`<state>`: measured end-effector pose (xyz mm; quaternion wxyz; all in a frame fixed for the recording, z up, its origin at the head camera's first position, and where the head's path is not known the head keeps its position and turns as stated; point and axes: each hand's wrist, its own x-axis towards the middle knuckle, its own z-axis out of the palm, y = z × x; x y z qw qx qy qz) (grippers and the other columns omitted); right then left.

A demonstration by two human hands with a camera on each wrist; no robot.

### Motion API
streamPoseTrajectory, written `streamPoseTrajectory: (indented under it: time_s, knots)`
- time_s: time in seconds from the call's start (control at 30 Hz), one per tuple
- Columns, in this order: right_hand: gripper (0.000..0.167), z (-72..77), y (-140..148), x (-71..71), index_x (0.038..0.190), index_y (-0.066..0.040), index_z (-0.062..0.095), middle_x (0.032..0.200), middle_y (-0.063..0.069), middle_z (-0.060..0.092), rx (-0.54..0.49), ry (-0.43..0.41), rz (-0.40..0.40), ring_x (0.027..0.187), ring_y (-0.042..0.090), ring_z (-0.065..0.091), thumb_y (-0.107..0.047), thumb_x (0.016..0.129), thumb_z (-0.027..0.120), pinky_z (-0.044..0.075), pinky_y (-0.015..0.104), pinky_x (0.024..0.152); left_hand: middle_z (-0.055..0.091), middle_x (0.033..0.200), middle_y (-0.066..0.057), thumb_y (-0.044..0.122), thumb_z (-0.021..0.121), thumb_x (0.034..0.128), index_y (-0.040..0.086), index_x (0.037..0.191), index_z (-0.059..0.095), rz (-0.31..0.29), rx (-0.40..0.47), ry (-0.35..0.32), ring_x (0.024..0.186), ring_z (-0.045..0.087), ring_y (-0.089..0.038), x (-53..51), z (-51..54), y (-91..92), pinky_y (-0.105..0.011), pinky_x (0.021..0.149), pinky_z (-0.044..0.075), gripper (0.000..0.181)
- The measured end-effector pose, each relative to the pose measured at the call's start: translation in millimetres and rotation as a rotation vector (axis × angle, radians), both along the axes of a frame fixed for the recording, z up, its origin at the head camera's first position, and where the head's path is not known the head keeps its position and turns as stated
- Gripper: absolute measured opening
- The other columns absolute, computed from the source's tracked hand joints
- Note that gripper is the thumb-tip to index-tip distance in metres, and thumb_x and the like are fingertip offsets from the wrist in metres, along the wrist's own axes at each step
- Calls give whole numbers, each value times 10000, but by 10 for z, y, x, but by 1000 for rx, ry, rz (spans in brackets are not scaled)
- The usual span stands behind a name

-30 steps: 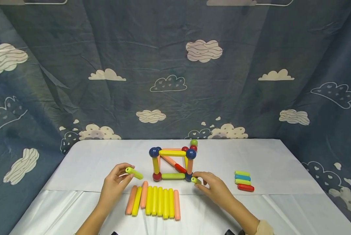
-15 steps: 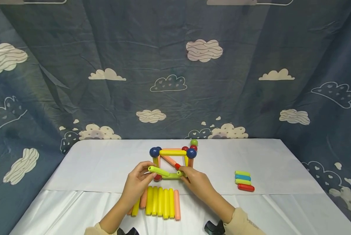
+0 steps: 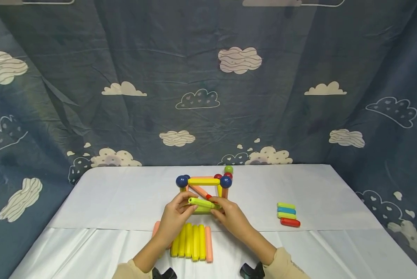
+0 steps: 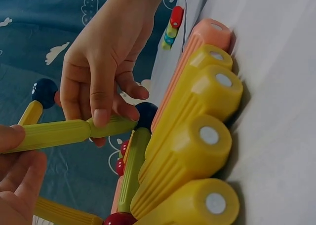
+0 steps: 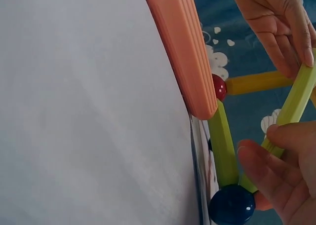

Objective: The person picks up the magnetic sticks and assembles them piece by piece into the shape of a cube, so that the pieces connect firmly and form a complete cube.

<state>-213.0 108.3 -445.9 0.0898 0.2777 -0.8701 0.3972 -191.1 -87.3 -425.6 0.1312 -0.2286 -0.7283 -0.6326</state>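
Note:
My left hand pinches a light green stick by its left part, in front of a frame of sticks and balls. My right hand pinches a second, mostly covered light green stick. In the left wrist view the two sticks meet end to end, and the right one reaches a blue ball; whether it touches is unclear. The frame has a yellow top bar between two blue balls and a green bottom bar. Its lower corners are hidden by the hands in the head view.
A row of yellow and orange sticks lies before the frame, partly behind my left forearm. At the right lie green and blue sticks and a red one. A green ball and red balls sit behind the frame.
Both hands have moved inward to the front of the frame, each still holding its green stick. The sticks, apart a second ago, now meet. The head view has shifted slightly.

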Motion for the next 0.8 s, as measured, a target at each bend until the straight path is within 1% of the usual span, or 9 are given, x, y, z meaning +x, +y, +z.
streamPoseTrajectory:
  time_s: [0.13, 0.2, 0.3, 0.4, 0.47, 0.57, 0.63, 0.7, 0.8]
  knots:
    - [349, -5, -22, -10, 1183, -15, 538, 1055, 119, 592, -112, -93, 46, 646, 150, 613, -53, 845, 615, 494, 199, 533, 591, 1044, -124, 23, 616, 834, 67, 1081, 566, -2, -29, 34, 916, 599, -189, -28, -30, -15, -290, 745, 499, 256]
    - [331, -7, -38, -13, 1172, -29, 551, 989, 103, 607, -160, -111, 62, 617, 164, 615, -80, 851, 611, 501, 224, 529, 597, 1051, -84, 31, 627, 830, 77, 1086, 572, 17, -77, 75, 912, 600, -170, -32, -26, -27, -297, 740, 501, 267]
    - [309, -9, -60, -19, 1150, -54, 572, 883, 70, 616, -205, -108, 70, 571, 154, 598, -123, 851, 611, 503, 246, 517, 558, 1099, -16, 66, 688, 789, 91, 1119, 555, 105, -223, 213, 926, 557, -128, -42, 5, -60, -280, 745, 492, 357]
    - [284, -24, -79, -34, 1119, -69, 590, 810, 67, 618, -230, -92, 68, 536, 149, 577, -132, 843, 615, 496, 251, 494, 471, 1167, -55, 110, 760, 722, 68, 1175, 497, 233, -334, 362, 984, 460, -176, -80, 69, -124, -283, 747, 456, 525]
    - [276, -31, -92, -45, 1109, -66, 593, 806, 84, 623, -246, -81, 66, 528, 157, 576, -124, 840, 618, 496, 258, 486, 393, 1232, -111, 155, 791, 689, 64, 1233, 435, 286, -374, 387, 1042, 390, -220, -129, 131, -177, -290, 723, 439, 656]
    - [248, -34, -118, -66, 1085, -68, 601, 793, 107, 630, -264, -66, 52, 512, 183, 574, -118, 843, 618, 494, 278, 471, 315, 1321, -126, 236, 808, 665, 112, 1324, 353, 286, -416, 280, 1020, 401, -203, -222, 219, -246, -282, 687, 457, 810]
    - [229, -26, -142, -75, 1066, -67, 606, 771, 123, 629, -277, -64, 38, 498, 201, 570, -123, 845, 619, 493, 290, 461, 314, 1348, -103, 285, 803, 664, 150, 1354, 334, 246, -444, 165, 858, 474, -187, -276, 254, -276, -275, 595, 467, 846]
    - [202, -14, -170, -80, 1042, -68, 611, 750, 126, 624, -283, -70, 17, 485, 202, 564, -122, 847, 619, 489, 286, 453, 349, 1337, -92, 293, 793, 675, 160, 1353, 345, 191, -440, 69, 723, 484, -186, -317, 264, -287, -273, 530, 465, 823]
    - [182, -5, -209, -84, 1020, -70, 609, 719, 117, 615, -280, -73, -22, 467, 174, 552, -128, 848, 622, 480, 258, 442, 420, 1280, -96, 211, 766, 719, 136, 1312, 393, 121, -364, -17, 770, 554, -234, -353, 250, -275, -253, 484, 467, 705]
